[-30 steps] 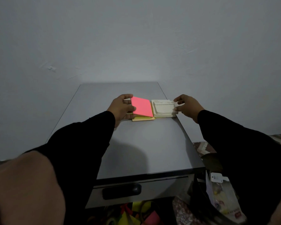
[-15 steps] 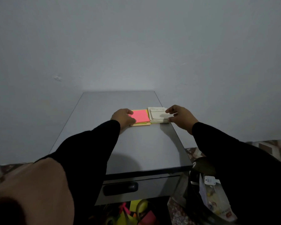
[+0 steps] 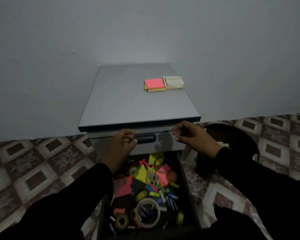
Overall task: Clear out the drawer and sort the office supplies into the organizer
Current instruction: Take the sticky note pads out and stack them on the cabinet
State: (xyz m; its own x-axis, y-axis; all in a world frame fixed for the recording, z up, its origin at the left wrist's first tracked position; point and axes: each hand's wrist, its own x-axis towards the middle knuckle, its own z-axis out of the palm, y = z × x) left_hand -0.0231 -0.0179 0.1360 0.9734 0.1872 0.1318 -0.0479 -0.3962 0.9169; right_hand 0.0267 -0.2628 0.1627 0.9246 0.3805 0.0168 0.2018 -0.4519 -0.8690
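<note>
Drawer [image 3: 184,187] front edge cut off — contents blurred.

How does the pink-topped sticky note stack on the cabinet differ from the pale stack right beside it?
The pink-topped stack has a bright pink pad over yellow pads; the pale stack is cream all through. The pink-topped stack is wider and flatter, while the pale stack looks narrower and slightly taller. The pink-topped stack sits left, the pale stack nearer the cabinet top's right edge. Both lie flat, side by side, with no hand on them.
</note>
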